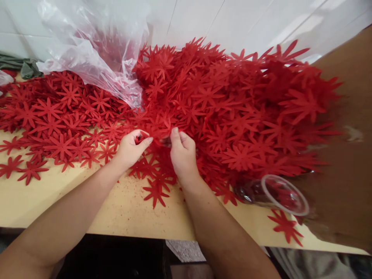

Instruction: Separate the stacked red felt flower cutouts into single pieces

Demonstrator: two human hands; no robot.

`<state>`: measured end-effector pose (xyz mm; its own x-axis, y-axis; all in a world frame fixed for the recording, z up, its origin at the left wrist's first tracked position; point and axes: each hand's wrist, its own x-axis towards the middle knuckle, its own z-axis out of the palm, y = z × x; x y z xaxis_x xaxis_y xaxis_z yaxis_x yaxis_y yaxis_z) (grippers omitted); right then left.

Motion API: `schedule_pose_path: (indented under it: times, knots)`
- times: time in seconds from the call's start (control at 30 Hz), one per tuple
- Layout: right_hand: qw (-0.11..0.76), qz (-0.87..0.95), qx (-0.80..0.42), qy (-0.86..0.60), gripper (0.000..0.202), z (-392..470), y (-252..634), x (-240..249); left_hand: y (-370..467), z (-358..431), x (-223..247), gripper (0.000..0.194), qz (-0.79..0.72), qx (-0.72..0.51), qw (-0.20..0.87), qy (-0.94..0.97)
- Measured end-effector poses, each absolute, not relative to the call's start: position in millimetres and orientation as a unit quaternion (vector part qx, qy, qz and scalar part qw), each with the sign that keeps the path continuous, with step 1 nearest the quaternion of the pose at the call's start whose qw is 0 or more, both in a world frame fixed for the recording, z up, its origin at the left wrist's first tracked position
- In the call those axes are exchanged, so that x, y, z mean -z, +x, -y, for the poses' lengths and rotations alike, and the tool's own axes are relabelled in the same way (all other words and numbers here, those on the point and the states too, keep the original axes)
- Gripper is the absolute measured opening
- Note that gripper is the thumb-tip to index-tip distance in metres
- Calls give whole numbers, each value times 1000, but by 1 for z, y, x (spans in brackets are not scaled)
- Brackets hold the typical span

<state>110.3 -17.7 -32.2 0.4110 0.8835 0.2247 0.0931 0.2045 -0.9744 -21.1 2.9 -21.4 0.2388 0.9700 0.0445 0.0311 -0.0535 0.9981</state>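
Note:
Red star-shaped pieces with several narrow petals [238, 120] form a high heap at the centre and right, with a lower spread of them [61, 112] on the left. In front of the heap, my left hand [133, 147] pinches a red petal piece between thumb and fingers. Just to its right, my right hand [183, 149] is closed, thumb against the fingers, at the edge of a red piece held between both hands. That piece is blurred and blends into the heap behind it.
A clear plastic bag [101, 58] lies on the pieces at the back left. On the right, a clear plastic cup [273, 193] rests on its side beside a brown cardboard sheet [345, 174]. Dark green cloth [30, 69] sits far left. The pale table's front edge [139, 228] runs below my forearms.

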Motion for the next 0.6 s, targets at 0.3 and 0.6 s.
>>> schedule_pose_path:
  times: [0.3, 0.6]
  knots:
    - [616, 518, -93, -586, 46, 19, 115, 38, -23, -8, 25, 15, -462, -488, 525, 522]
    - [529, 617, -186, -553, 21, 24, 104, 32, -19, 1, 19, 22, -365, -469, 698, 400]
